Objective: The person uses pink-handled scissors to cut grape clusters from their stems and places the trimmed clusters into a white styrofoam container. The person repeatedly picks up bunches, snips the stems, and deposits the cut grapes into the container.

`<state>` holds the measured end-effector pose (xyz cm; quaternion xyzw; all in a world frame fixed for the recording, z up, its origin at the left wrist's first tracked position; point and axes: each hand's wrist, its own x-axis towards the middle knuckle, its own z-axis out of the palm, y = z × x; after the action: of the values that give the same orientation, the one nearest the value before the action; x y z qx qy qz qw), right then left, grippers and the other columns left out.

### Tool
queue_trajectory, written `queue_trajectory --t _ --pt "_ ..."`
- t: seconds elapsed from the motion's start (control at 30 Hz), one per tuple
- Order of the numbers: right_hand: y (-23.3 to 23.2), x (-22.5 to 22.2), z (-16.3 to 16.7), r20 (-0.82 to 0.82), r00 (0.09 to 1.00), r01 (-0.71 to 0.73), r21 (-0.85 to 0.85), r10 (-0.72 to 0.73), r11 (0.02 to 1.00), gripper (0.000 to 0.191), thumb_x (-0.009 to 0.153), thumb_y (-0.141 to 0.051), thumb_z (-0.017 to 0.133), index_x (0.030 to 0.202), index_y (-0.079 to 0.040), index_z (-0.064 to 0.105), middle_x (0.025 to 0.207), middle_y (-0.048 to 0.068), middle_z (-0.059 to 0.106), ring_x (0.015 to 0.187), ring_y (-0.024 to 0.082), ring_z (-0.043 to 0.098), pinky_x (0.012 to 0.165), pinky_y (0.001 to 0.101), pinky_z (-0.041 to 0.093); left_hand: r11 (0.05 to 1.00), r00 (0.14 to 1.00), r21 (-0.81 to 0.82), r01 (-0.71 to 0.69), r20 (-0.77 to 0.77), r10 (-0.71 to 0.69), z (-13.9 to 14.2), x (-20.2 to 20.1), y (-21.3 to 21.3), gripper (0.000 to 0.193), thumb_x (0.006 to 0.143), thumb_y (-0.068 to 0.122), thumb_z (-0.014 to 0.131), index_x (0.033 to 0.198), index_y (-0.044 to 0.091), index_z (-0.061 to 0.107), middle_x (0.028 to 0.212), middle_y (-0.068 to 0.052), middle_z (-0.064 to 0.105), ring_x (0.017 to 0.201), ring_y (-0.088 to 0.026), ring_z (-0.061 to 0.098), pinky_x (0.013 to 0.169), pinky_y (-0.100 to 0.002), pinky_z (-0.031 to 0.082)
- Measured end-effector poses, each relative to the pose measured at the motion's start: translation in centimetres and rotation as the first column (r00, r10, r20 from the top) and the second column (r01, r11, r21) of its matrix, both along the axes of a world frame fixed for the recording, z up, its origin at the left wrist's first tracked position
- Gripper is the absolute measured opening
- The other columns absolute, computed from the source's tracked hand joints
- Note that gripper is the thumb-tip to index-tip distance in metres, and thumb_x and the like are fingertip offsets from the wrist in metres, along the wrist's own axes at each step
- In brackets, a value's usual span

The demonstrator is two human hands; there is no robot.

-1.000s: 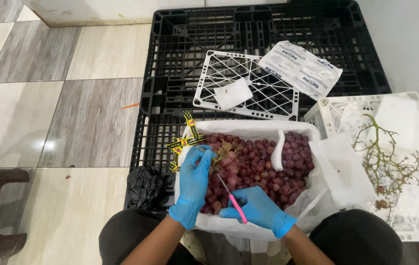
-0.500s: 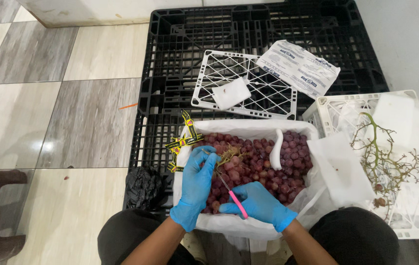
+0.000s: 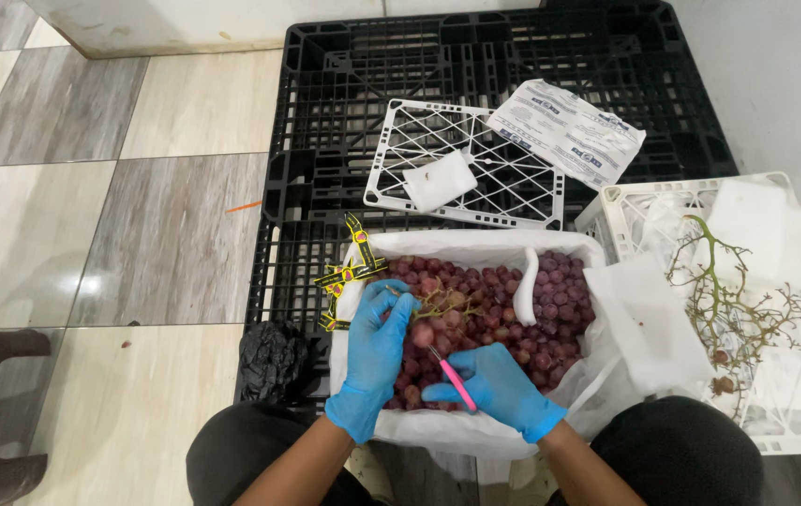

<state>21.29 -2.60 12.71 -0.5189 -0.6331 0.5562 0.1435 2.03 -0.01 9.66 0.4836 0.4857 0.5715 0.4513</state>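
Here the left hand [image 3: 377,351] pinches a stem of the red grapes [image 3: 494,300] in the lined box [image 3: 475,245]; the right hand [image 3: 499,386] grips pink scissors [image 3: 455,379]. Right: a white crate [image 3: 625,211] holding bare stems [image 3: 724,300]. Far: a lattice lid [image 3: 503,178] on the black pallet [image 3: 475,56].

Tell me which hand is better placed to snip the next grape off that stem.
Probably the right hand: it holds the pink scissors, tips toward the grapes. The left hand grips the stem.
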Motion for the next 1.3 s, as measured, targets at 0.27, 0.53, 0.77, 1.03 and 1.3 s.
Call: queue_trajectory --t 0.27,0.53,0.77,1.03,1.3 --pt "0.3 0.9 0.5 -0.086 0.994 -0.069 -0.098 0.06 0.993 0.045 0.073 -0.036 0.09 0.063 -0.001 0.063 0.051 0.001 0.055 0.05 0.007 0.045 0.048 0.0305 0.037 0.999 0.998 0.017 0.032 -0.046 -0.031 0.4 0.0 -0.2 0.017 0.1 0.011 0.065 0.086 0.001 0.066 0.113 -0.004 0.066 0.102 -0.013 0.06 0.089 -0.028 0.048" --pt "0.6 0.3 -0.1 -0.084 0.994 -0.077 -0.042 0.073 0.996 0.052 0.077 -0.038 0.089 0.06 0.001 0.058 0.05 0.002 0.046 0.052 0.008 0.039 0.048 0.0327 0.032 0.994 0.985 -0.084 0.075 0.163 -0.06 -0.1 0.2 0.0 0.021 0.104 0.017 0.06 0.096 0.0 0.07 0.115 -0.001 0.069 0.106 -0.009 0.061 0.097 -0.024 0.047" --pt "0.3 1.2 0.6 0.089 0.994 -0.061 0.055 0.056 0.997 0.053 0.072 -0.043 0.091 0.065 -0.001 0.06 0.051 0.006 0.047 0.051 0.013 0.039 0.051 0.0357 0.037 0.975 0.984 -0.218 -0.029 0.166 0.067 -0.3 -0.4 0.3 0.022 0.101 0.018 0.062 0.111 0.002 0.073 0.104 0.001 0.067 0.094 -0.007 0.056 0.088 -0.024 0.045" --pt "-0.4 -0.7 0.5 0.025 0.998 -0.055 0.095 0.053 0.994 0.054 0.074 -0.051 0.086 0.07 0.0 0.068 0.055 0.013 0.058 0.052 0.022 0.047 0.053 0.0395 0.044 0.975 0.97 -0.195 -0.105 0.194 0.143 -1.7 -0.4 0.6 0.018 0.1 0.016 0.065 0.103 0.0 0.072 0.109 -0.001 0.065 0.095 -0.009 0.055 0.086 -0.026 0.046" --pt "-0.5 -2.6 0.6 0.024 1.0 0.007 -0.084 -0.005 0.996 0.052 0.079 -0.051 0.079 0.069 0.0 0.072 0.054 0.008 0.068 0.05 0.016 0.064 0.057 0.0328 0.051 0.984 0.986 -0.126 -0.128 0.092 0.14 -3.2 0.0 0.5 0.02 0.098 0.017 0.068 0.088 0.0 0.067 0.123 -0.004 0.056 0.104 -0.012 0.057 0.09 -0.029 0.049"
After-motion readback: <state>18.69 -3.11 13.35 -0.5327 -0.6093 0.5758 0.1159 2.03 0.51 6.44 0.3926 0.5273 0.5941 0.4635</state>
